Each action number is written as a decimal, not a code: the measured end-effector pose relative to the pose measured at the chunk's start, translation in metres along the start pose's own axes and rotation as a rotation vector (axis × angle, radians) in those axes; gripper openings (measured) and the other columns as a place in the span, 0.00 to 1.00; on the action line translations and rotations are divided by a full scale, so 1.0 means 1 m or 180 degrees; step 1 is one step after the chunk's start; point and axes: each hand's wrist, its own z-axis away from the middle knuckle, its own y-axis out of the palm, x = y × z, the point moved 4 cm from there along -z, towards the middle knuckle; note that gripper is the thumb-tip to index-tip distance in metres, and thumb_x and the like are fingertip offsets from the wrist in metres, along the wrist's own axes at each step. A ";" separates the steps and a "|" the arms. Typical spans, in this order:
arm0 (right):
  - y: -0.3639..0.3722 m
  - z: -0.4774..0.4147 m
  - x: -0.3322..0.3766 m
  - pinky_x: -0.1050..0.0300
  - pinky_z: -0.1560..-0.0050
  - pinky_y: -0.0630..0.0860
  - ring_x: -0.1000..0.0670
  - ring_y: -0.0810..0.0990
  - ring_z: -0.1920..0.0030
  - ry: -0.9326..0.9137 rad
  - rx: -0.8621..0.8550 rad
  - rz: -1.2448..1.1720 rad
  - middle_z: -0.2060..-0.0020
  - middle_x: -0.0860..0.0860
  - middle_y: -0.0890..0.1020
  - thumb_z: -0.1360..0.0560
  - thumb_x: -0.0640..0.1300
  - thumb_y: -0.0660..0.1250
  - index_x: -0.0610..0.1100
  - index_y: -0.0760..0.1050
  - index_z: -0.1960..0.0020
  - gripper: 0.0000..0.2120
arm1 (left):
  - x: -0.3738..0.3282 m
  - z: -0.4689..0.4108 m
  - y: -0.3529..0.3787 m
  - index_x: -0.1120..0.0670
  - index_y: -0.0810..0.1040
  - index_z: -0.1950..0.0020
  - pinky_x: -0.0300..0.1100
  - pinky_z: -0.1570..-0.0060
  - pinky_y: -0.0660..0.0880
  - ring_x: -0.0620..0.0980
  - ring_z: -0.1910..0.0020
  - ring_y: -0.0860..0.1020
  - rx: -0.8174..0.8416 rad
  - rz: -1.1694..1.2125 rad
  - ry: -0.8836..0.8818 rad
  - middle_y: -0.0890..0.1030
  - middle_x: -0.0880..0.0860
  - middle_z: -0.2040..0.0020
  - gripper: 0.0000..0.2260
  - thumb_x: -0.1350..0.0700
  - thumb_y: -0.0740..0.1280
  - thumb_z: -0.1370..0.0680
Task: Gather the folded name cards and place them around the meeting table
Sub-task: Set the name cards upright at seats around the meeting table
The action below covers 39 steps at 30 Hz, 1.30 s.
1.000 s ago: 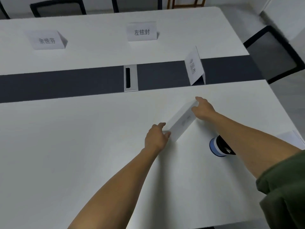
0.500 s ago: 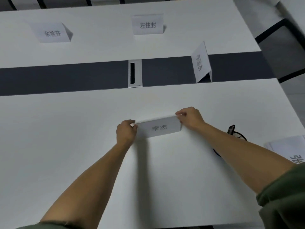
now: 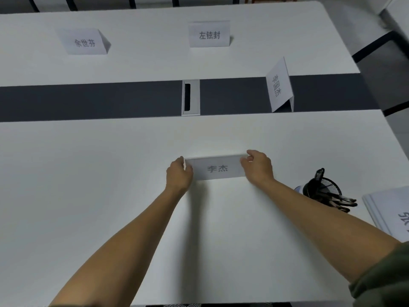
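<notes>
A folded white name card (image 3: 217, 168) stands on the near half of the white meeting table (image 3: 88, 173), its printed face toward me. My left hand (image 3: 178, 175) pinches its left end and my right hand (image 3: 257, 167) pinches its right end. Two more folded cards stand on the far half, one at the far left (image 3: 83, 42) and one at the far middle (image 3: 209, 34). A third card (image 3: 279, 85) stands sideways on the dark centre strip at the right.
A black mesh pen holder (image 3: 323, 191) with pens stands just right of my right forearm. A stack of white sheets (image 3: 389, 213) lies at the right table edge. A metal cable hatch (image 3: 190, 97) sits in the dark strip. Black chairs (image 3: 380, 45) line the far and right sides.
Both hands have turned the card from a slanted pose to level, facing me, and brought it left and nearer on the table. The view has shifted, so the pen holder now shows upright.
</notes>
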 end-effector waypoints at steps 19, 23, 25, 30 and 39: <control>-0.001 -0.019 -0.003 0.47 0.36 0.72 0.44 0.71 0.32 0.0222 0.0639 -0.0664 0.26 0.47 0.66 0.22 0.40 0.65 0.44 0.57 0.22 0.31 | -0.013 -0.029 0.007 0.62 0.65 0.29 0.42 0.47 0.67 0.56 0.38 0.71 0.0671 0.0318 -0.0100 0.69 0.58 0.29 0.20 0.65 0.57 0.21; -0.004 -0.015 -0.002 0.43 0.33 0.72 0.45 0.68 0.29 0.0201 0.0717 -0.0631 0.25 0.46 0.65 0.23 0.41 0.67 0.44 0.57 0.22 0.33 | -0.011 -0.027 0.007 0.61 0.55 0.23 0.42 0.44 0.65 0.59 0.28 0.64 0.0600 0.0278 -0.0073 0.61 0.59 0.24 0.25 0.64 0.57 0.20; -0.007 -0.008 -0.003 0.42 0.33 0.72 0.46 0.69 0.30 0.0242 0.0714 -0.0619 0.26 0.46 0.65 0.23 0.42 0.68 0.43 0.57 0.23 0.33 | -0.010 -0.024 0.004 0.59 0.53 0.22 0.45 0.38 0.66 0.58 0.26 0.62 0.0513 0.0211 -0.0079 0.59 0.58 0.23 0.27 0.63 0.58 0.20; -0.016 0.010 -0.008 0.43 0.41 0.76 0.45 0.71 0.33 0.0221 0.0788 -0.0564 0.28 0.45 0.68 0.22 0.38 0.66 0.38 0.63 0.26 0.26 | -0.014 -0.006 -0.005 0.60 0.57 0.23 0.47 0.37 0.66 0.59 0.27 0.64 0.0598 0.0110 0.0002 0.61 0.58 0.24 0.26 0.61 0.59 0.21; -0.012 -0.013 0.009 0.55 0.43 0.73 0.48 0.67 0.31 0.0092 0.0876 -0.0480 0.27 0.48 0.64 0.22 0.43 0.65 0.45 0.59 0.25 0.28 | -0.022 -0.007 -0.013 0.61 0.57 0.24 0.43 0.45 0.64 0.58 0.31 0.67 0.0807 0.0209 0.0038 0.64 0.57 0.25 0.25 0.63 0.58 0.20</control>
